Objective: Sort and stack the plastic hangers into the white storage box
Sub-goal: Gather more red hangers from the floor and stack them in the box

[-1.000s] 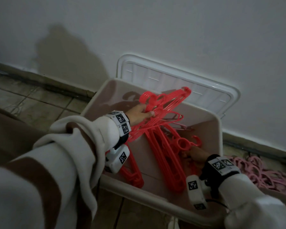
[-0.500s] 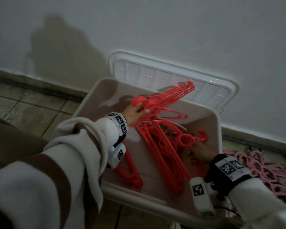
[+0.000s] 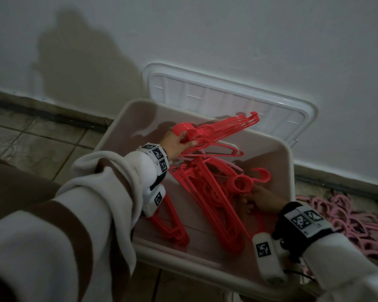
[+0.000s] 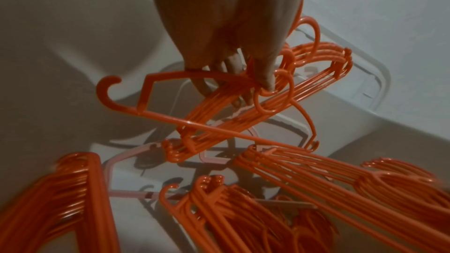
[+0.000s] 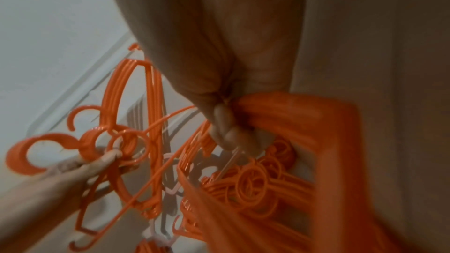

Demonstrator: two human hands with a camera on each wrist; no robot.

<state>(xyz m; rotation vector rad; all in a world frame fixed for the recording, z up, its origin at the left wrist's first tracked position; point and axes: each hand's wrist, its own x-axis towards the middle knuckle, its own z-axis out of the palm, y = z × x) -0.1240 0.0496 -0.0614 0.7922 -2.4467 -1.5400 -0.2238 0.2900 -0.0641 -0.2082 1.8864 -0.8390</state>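
While a bunch of red hangers [image 3: 216, 131] hangs above the box [image 3: 289, 171] at twelve o'clock, fingers of the left hand [image 3: 176, 144] curled through its hooks, seemingly to keep them aligned, the right hand [image 3: 260, 200] at four o'clock grips another bunch [image 3: 223, 205], probably steadying it.

Your tiled floor [image 3: 37, 147] carries the white storage box [image 3: 214, 268], which sits against the wall and surrounds the fingers of both your hands. Its lid [image 3: 234, 101] leans on the wall beyond your fingertips. Pink hangers [image 3: 347, 221] lie heaped on the floor right of your right-hand fingers.
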